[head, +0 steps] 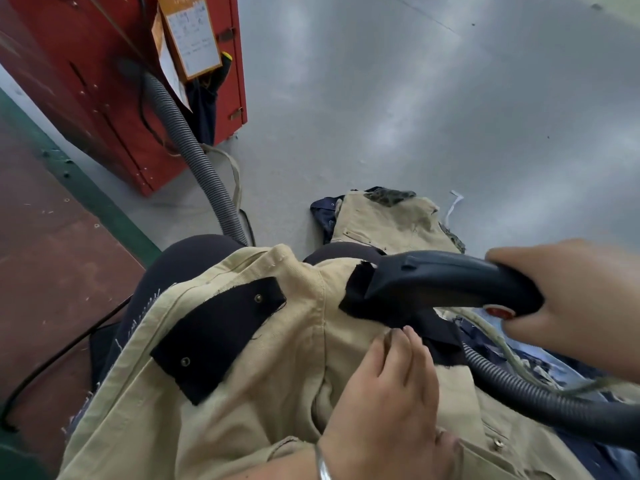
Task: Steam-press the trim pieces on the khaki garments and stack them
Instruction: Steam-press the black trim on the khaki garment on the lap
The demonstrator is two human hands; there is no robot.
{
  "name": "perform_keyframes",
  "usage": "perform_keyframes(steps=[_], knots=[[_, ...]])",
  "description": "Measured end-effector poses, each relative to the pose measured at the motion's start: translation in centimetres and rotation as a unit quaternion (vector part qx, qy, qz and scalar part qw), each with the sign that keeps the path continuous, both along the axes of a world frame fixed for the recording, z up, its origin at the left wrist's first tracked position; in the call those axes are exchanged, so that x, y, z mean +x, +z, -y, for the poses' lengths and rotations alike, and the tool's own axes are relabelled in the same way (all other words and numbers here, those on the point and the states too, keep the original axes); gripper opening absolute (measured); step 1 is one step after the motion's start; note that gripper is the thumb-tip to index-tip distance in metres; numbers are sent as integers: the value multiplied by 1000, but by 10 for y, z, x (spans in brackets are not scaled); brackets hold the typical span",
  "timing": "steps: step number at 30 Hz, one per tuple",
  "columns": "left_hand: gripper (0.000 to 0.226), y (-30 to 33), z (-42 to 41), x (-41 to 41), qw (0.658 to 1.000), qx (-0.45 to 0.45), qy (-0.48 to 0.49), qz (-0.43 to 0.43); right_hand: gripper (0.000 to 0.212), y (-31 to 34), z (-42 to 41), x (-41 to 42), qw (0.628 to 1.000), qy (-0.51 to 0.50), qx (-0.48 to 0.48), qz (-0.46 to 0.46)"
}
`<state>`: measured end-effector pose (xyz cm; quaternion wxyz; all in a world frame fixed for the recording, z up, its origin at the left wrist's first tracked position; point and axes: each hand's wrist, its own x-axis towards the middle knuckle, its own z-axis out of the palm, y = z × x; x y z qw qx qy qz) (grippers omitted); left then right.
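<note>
Centrally, khaki garment [277,393] lies over the lap. Right hand [571,299] grips steamer [450,282], head pressed on right black trim [353,299]; left hand [384,393], fingers together, flattens cloth nearby. Left trim [218,334] w/ snaps waits. Finished pile [391,220] lies far, on floor.

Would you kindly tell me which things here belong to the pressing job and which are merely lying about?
In use: steam iron, khaki garment, black trim pieces, khaki stack, right hand, left hand.
Lying about: red cabinet, clipboard, white strip.
</note>
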<state>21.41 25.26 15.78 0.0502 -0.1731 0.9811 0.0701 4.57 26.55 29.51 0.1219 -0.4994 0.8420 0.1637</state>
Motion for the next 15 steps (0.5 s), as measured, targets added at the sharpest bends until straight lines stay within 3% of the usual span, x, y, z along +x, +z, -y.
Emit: perform_keyframes(steps=[2,9,15], knots=[[67,-3,-2,1,1000,4,-8,-14,29,-9,13,8,999,28,25,-5],[74,2,1,-2,999,-37,-28,21,15,-19,75,9,995,96,-35,-9],[67,1,0,2,1000,-4,-20,10,14,21,89,-16,989,34,-115,86]])
